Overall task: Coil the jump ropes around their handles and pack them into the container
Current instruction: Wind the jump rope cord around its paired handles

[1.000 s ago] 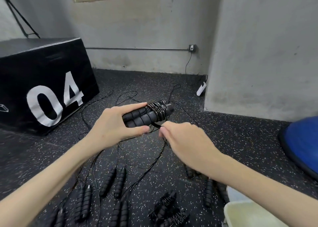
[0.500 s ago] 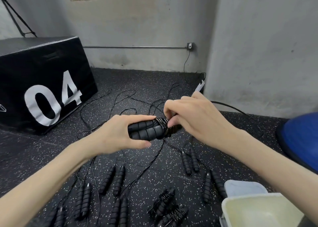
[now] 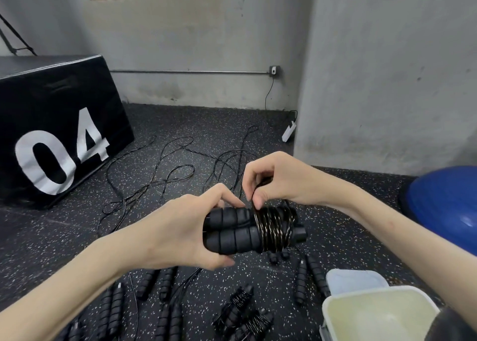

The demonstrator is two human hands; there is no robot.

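While left hand (image 3: 180, 227) fingers grip paired handles (image 3: 232, 231), right hand (image 3: 278, 180) fingers pinch rope (image 3: 275, 224).

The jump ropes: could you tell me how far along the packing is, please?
Done: two coiled ropes lie on the floor. In hand: left hand grips paired handles; right hand winds cord. Left: several uncoiled ropes; container shows none.

Left hand (image 3: 180, 227) grips paired handles (image 3: 229, 229); right hand (image 3: 278, 180) seemingly pinches the rope (image 3: 275, 224) coiled there.

Soft even indoor light, faint shadows, wide-angle bending at edges, mostly sharp
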